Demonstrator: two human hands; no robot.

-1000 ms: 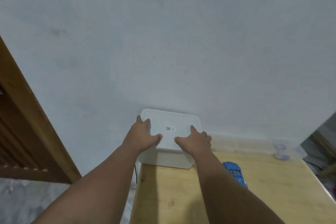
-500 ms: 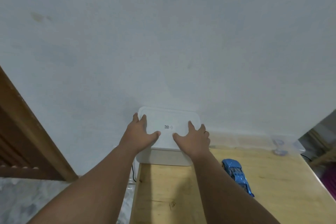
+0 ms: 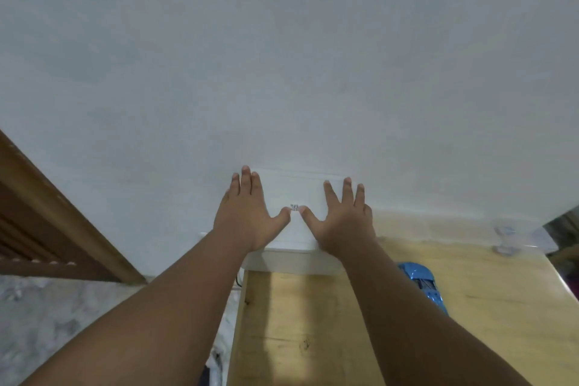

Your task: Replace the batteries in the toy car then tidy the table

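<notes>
Both hands lie flat with straight fingers on the white box (image 3: 297,194): left hand (image 3: 247,216), right hand (image 3: 341,219). The blue car (image 3: 423,285) sits on the bench (image 3: 485,307).

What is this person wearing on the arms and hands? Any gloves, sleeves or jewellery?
Nothing that shows. The left hand and right hand are bare: no gloves, no rings on the visible fingers. Both forearms are uncovered to the picture's edge, with no sleeve, watch or bracelet.
</notes>
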